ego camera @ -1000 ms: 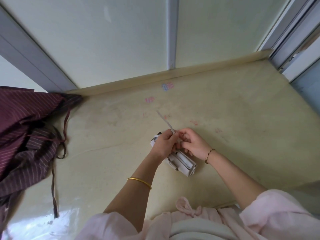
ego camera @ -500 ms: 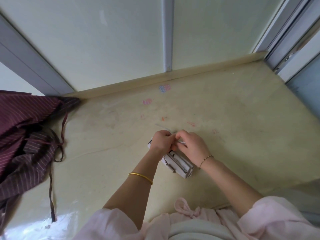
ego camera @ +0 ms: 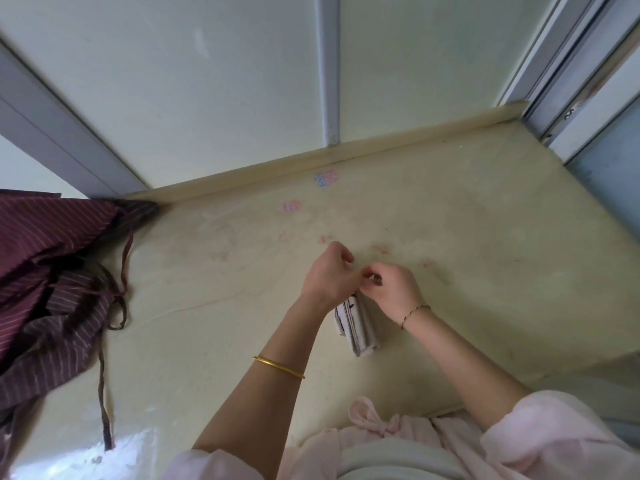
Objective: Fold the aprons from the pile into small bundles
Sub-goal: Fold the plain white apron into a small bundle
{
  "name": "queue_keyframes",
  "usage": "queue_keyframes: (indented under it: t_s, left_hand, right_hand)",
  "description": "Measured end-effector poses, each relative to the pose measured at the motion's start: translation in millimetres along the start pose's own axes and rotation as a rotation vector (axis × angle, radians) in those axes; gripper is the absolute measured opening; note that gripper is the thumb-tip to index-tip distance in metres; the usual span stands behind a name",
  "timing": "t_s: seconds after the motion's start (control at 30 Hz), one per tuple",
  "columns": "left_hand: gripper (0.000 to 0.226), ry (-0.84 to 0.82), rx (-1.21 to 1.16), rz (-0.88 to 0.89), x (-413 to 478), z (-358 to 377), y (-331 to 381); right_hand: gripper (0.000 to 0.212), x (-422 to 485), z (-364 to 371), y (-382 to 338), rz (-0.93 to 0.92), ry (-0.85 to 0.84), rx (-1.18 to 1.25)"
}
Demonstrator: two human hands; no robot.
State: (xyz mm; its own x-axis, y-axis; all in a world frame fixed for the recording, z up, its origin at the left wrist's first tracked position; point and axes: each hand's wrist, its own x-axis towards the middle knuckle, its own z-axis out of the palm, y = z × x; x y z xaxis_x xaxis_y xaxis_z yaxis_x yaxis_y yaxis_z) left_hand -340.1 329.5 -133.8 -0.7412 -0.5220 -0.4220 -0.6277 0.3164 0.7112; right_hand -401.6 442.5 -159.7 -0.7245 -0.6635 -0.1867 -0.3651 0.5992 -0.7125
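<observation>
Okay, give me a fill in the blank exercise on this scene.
The gold bangle circles the ___ wrist. The maroon striped aprons lie piled to the person's ___. The left hand and right hand meet over a folded apron bundle on the ___.
Missing: left; left; table.

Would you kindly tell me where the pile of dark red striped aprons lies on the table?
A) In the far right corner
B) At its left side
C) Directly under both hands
B: the dark red striped aprons are heaped at the left side of the table, apart from the left hand and right hand, which meet over a small pale bundle.
</observation>
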Motion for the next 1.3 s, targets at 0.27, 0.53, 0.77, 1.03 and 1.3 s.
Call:
queue_keyframes:
  t_s: [0.27,0.53,0.77,1.03,1.3]
  left_hand:
    - [0.016,0.124,0.119,0.288,-9,14,-11]
    - [0.014,0.132,0.259,0.332,-15,21,-13]
    - [0.01,0.114,0.318,0.325,-16,20,0]
    - [0.007,-0.074,0.41,0.11,-13,-6,2]
    - [0.018,-0.419,0.18,-0.079,-16,-14,-7]
  right_hand:
    - [0.035,8,-5,3,0.54,-0.137,0.825]
    - [0.053,4,2,12,0.65,-0.171,1.097]
    - [0.033,4,4,15,0.67,-0.093,1.087]
    - [0.025,4,0,21,0.634,-0.039,1.02]
    - [0.017,2,-26,39,0.444,-0.244,0.358]
